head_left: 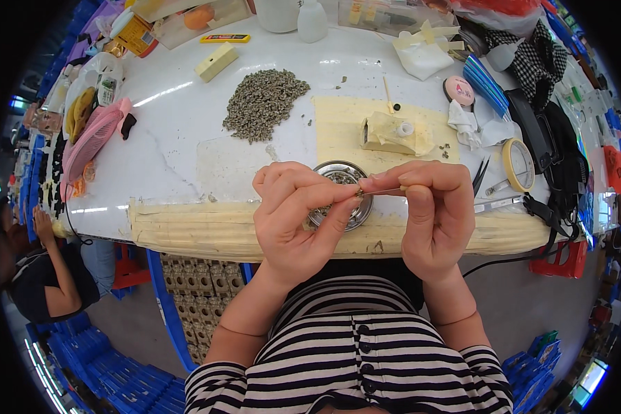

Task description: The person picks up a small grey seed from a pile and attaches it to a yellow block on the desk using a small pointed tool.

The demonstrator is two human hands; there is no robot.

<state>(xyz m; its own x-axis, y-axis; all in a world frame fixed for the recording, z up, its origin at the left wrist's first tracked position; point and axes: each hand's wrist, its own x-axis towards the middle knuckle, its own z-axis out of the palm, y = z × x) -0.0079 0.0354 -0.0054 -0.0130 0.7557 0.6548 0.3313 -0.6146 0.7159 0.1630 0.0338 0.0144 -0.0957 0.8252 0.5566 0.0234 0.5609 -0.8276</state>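
Both of my hands meet above a round metal dish (pixel 337 166) holding small metal pieces, at the table's near edge. My left hand (pixel 297 215) is closed in a pinch on a tiny metal piece (pixel 359 192), too small to make out fully. Between the thumb and fingers of my right hand (pixel 436 215) is a thin, pale stick-like tool (pixel 385 190). Its tip reaches the piece at my left fingertips. Beyond my left hand lies a large heap of small grey metal parts (pixel 262 103).
A taped box (pixel 386 134) with a white nozzle stands behind the dish. Tweezers (pixel 497 204) and a tape roll (pixel 518 165) lie to the right. Masking tape covers the near edge (pixel 186 224). A blue crate (pixel 160 297) of metal parts stands below; another person (pixel 55 276) sits left.
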